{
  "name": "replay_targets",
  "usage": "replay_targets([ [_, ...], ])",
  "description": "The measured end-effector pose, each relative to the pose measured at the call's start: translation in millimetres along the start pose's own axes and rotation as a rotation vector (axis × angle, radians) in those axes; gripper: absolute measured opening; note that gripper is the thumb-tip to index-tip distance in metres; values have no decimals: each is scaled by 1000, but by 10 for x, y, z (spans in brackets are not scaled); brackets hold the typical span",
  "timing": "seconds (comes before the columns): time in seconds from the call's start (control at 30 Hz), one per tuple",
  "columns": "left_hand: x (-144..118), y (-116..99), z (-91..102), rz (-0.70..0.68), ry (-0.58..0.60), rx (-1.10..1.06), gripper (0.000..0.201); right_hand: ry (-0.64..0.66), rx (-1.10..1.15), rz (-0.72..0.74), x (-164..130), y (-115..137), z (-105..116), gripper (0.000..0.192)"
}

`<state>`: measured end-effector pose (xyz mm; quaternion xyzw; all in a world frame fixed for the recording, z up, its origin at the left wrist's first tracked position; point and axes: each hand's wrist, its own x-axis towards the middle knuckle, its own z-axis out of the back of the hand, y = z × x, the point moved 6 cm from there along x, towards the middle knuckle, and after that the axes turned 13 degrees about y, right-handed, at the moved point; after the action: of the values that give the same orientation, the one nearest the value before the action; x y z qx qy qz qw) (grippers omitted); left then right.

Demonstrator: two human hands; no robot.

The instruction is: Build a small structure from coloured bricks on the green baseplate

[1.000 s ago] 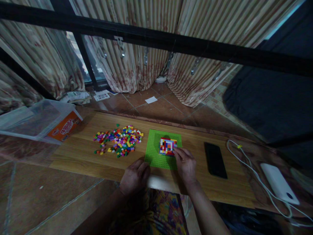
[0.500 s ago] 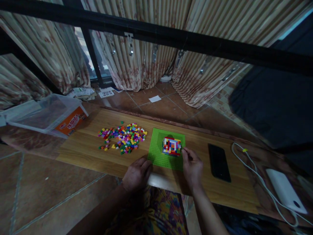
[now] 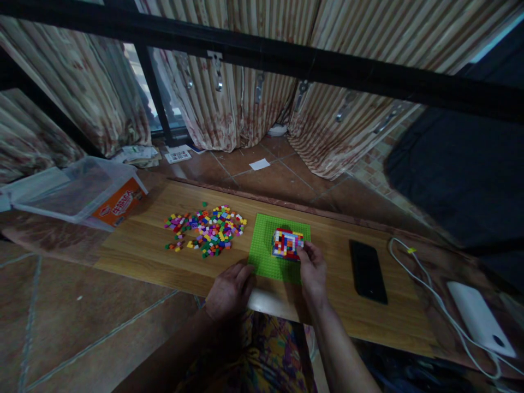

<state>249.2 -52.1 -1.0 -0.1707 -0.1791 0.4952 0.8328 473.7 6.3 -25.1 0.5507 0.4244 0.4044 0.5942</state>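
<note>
A green studded baseplate (image 3: 262, 267) lies on the wooden board, and a small multicoloured build of toy bricks (image 3: 286, 244) stands on it. My right hand (image 3: 314, 273) reaches over the plate's right side, thumb and fingers pinched at the build's right edge. A tiny pale brick shows at those fingertips, partly hidden. My left hand (image 3: 230, 287) rests at the board's front edge with curled fingers, its fingertips on the plate's front left corner. To the left of the plate spreads a pile of loose toy bricks (image 3: 213, 230) in many colours.
A black phone (image 3: 368, 271) lies on the wooden board (image 3: 139, 240) right of the plate. Farther right are a white cable (image 3: 436, 297) and a white power bank (image 3: 478, 316). A clear plastic box (image 3: 82, 191) with an orange label stands at the left.
My right hand has moved left and slightly up, from beside the build to its right edge, fingers still pinched. My left hand and the baseplate stay in place.
</note>
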Motion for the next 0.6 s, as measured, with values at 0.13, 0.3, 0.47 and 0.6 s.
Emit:
replay_targets([
  [0.13, -3, -4, 0, 1, 4, -6, 18, -3, 3, -18, -1, 2, -10, 40],
  [0.3, -3, -1, -7, 0, 10, -7, 19, 4, 5, -23, 9, -19, 1, 40],
  [0.47, 0, -2, -13, 0, 6, 9, 19, 3, 16, -4, 5, -22, 9, 40],
  [0.6, 1, -11, -20, 0, 11, 23, 19, -10, 14, 16, -1, -8, 9, 41],
])
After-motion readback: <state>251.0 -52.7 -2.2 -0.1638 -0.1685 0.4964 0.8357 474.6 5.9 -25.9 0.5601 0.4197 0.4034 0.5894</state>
